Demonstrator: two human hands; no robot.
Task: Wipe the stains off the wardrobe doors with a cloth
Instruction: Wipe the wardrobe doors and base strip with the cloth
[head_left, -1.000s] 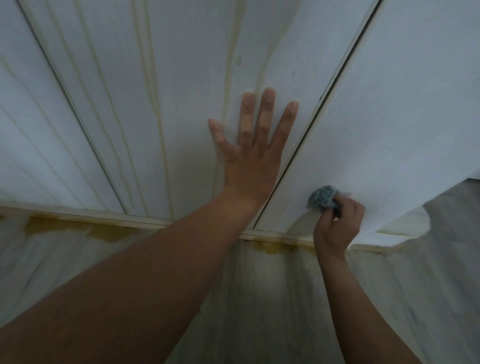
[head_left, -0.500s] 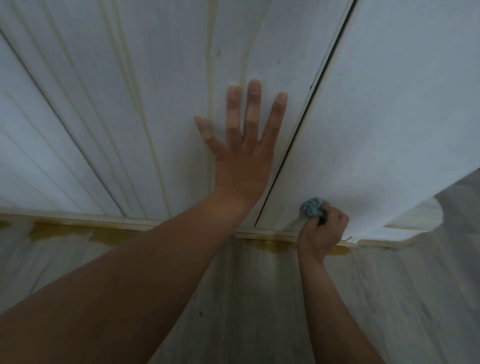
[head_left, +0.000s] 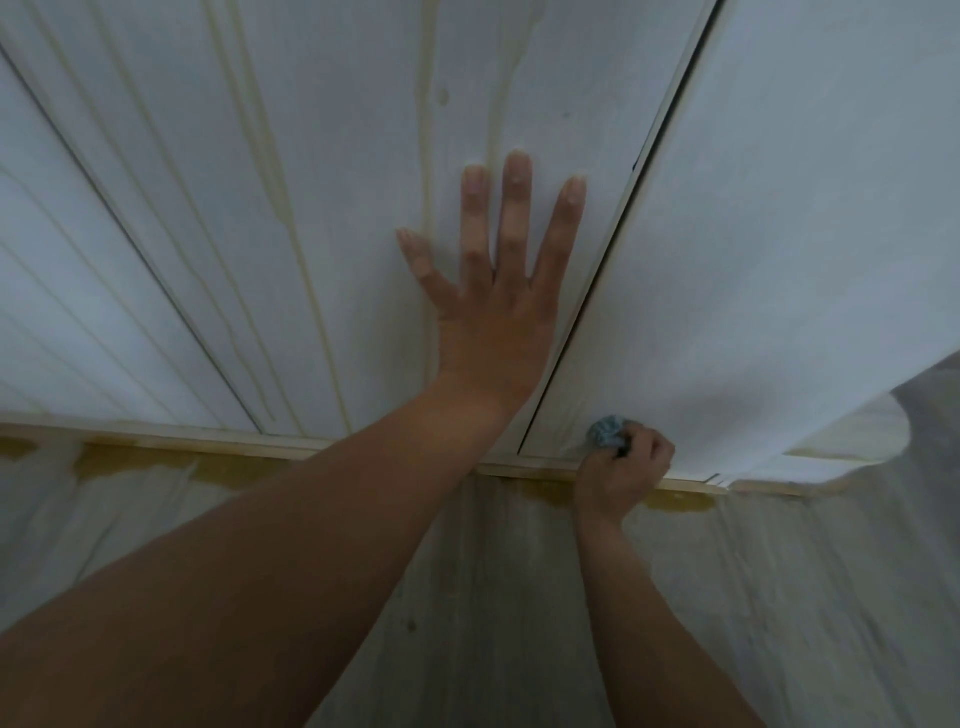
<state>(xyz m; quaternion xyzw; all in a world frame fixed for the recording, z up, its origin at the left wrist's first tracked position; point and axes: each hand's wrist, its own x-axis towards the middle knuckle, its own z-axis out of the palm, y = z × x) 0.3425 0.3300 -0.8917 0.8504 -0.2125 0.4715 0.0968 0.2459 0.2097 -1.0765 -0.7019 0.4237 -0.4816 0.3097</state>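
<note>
White wardrobe doors fill the upper view. My left hand lies flat with fingers spread on the middle door, which carries yellowish drip streaks running down it. My right hand grips a small bunched blue-grey cloth and holds it against the bottom left corner of the right door, just above the door's lower edge. Most of the cloth is hidden inside my fist.
A pale plinth strip runs under the doors, with yellow-brown stains on the floor along it. Grey wood-grain floor lies below. A dark gap separates the middle and right doors. Another panelled door stands at the left.
My right hand has slid the cloth down and to the left along the right door's bottom, toward its corner. My left hand stays pressed on the middle door.
</note>
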